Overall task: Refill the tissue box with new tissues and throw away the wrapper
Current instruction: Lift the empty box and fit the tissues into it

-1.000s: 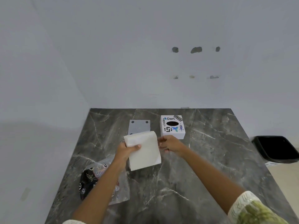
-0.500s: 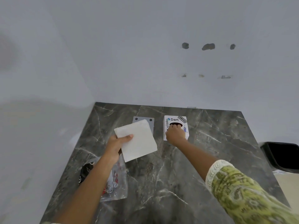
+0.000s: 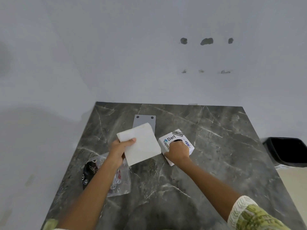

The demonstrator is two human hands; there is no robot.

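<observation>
My left hand (image 3: 120, 150) grips a white stack of tissues (image 3: 141, 145) by its left edge, holding it above the table. My right hand (image 3: 178, 152) holds the white tissue box (image 3: 167, 142) with stickers, fingers hooked into its dark top opening; the box is tilted and turned, lifted at one side. The clear plastic wrapper (image 3: 121, 181) with black and red print lies flat on the table under my left forearm.
A grey flat plate (image 3: 144, 121) with two dark holes lies on the dark marble table (image 3: 216, 146) behind the tissues. A black bin (image 3: 285, 151) stands on the floor past the table's right edge. White walls close the back and left.
My right hand has pulled the tissue box nearer and turned it at an angle. The tissue stack stays held in my left hand, shifted slightly right.
</observation>
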